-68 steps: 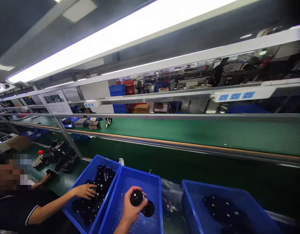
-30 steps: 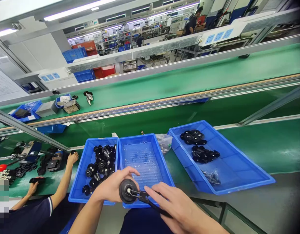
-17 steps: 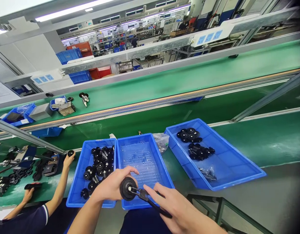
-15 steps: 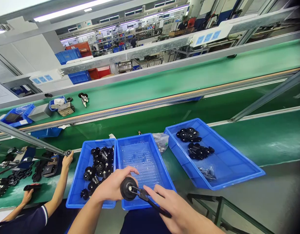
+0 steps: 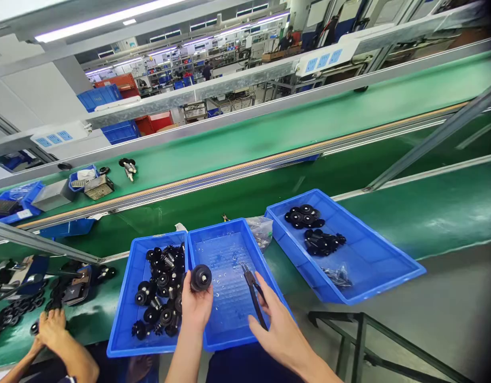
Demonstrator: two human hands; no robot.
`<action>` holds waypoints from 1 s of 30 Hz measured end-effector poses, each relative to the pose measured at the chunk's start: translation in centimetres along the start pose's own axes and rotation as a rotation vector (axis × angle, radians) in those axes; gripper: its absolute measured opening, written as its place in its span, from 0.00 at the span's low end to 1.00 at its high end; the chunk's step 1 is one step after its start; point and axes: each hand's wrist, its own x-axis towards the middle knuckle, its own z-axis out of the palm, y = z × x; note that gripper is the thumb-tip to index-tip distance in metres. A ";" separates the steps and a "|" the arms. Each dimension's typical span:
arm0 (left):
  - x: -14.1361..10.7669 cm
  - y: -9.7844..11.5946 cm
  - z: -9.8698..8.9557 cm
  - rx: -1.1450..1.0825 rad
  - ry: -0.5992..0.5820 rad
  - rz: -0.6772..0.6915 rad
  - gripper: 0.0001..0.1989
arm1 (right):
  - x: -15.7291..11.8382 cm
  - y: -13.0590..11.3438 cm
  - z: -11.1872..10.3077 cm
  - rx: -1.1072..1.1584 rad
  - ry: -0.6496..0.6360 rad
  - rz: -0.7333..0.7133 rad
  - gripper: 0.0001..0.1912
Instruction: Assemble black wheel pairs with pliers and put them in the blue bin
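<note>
My left hand (image 5: pixel 197 311) grips a black round wheel-like part (image 5: pixel 201 277) with a light metal centre, above the border between two blue bins. To the right, my right hand (image 5: pixel 279 324) is closed around circlip pliers (image 5: pixel 250 279) with dark handles. Their fine tips point up and away over the middle bin (image 5: pixel 237 340), apart from the black part. Small shiny rings (image 5: pixel 218 294) lie scattered on that bin's floor. Many similar black parts (image 5: pixel 163 279) fill the left bin (image 5: pixel 119 319), close beside my left hand.
A right-hand blue bin (image 5: pixel 383 260) holds black wheel parts and a clear bag of small pieces. A plastic bag (image 5: pixel 261 230) lies between bins. At left, a co-worker's hands (image 5: pixel 51 327) handle a black part. A green conveyor (image 5: pixel 245 135) runs behind; a metal frame (image 5: pixel 357 330) stands lower right.
The pliers have come away from the black part's centre and moved right. My left hand has turned and shifted up and left with the part. The co-worker's raised hand has come down.
</note>
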 end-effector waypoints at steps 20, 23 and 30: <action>0.5 -2.4 -1.5 -0.039 -0.684 -0.103 0.18 | -1.4 -4.4 1.9 -0.364 0.263 -0.559 0.43; -0.5 -2.4 -0.3 -0.064 -0.661 -0.076 0.21 | -1.0 -5.0 2.1 -0.407 0.322 -0.631 0.41; -1.6 -2.0 0.8 -0.038 -0.574 -0.088 0.22 | -0.2 -5.1 2.0 -0.481 0.352 -0.704 0.39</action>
